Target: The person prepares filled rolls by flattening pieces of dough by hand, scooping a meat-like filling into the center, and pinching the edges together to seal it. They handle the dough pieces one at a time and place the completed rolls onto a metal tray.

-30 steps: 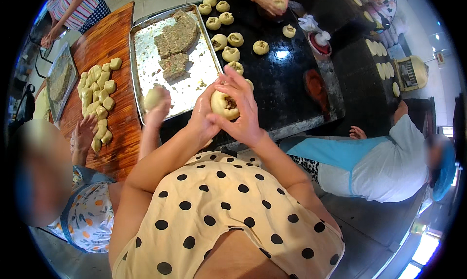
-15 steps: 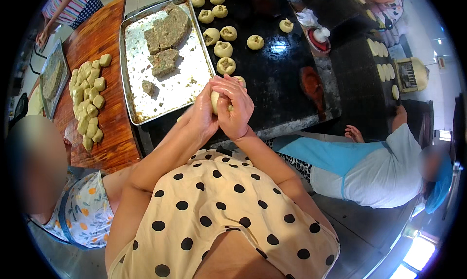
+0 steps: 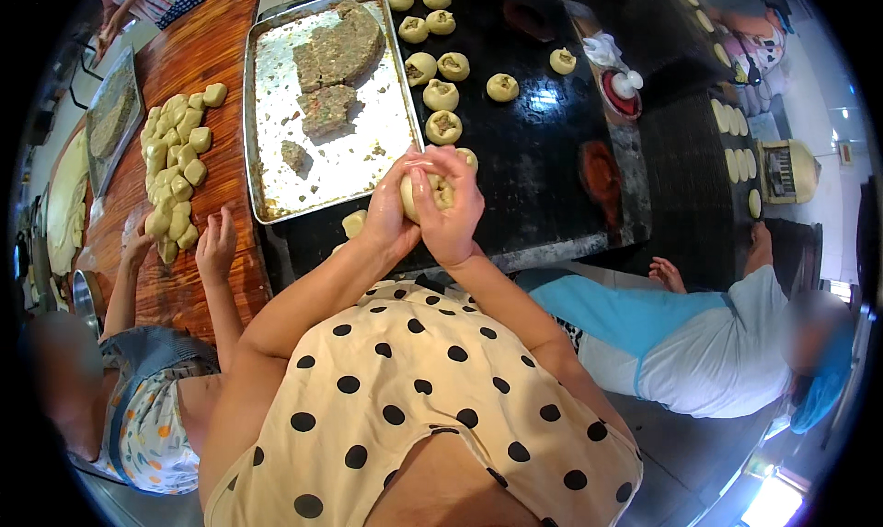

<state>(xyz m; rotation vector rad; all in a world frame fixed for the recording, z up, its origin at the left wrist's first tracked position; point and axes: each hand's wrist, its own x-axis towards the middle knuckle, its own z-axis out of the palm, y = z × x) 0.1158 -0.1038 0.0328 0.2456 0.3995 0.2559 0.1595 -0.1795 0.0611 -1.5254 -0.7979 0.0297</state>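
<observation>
My left hand and my right hand are cupped together around a pale filled dough bun, partly hidden by my fingers and right thumb. They are over the front left of the black work surface. Just beyond them a metal tray holds slabs of speckled filling and a smaller lump. Several shaped buns, their tops showing filling, sit to the tray's right. A small dough piece lies by my left hand.
At left, a co-worker's hands are at a pile of dough pieces on a wooden table. Another co-worker stands right, by a dark surface with pale dough strips. A red pot with a white-handled tool sits on the edge.
My fingers have closed further around the bun and shifted over its top. The left co-worker's hand, earlier holding a dough ball over the tray, is now at the dough pile on the wooden table.
</observation>
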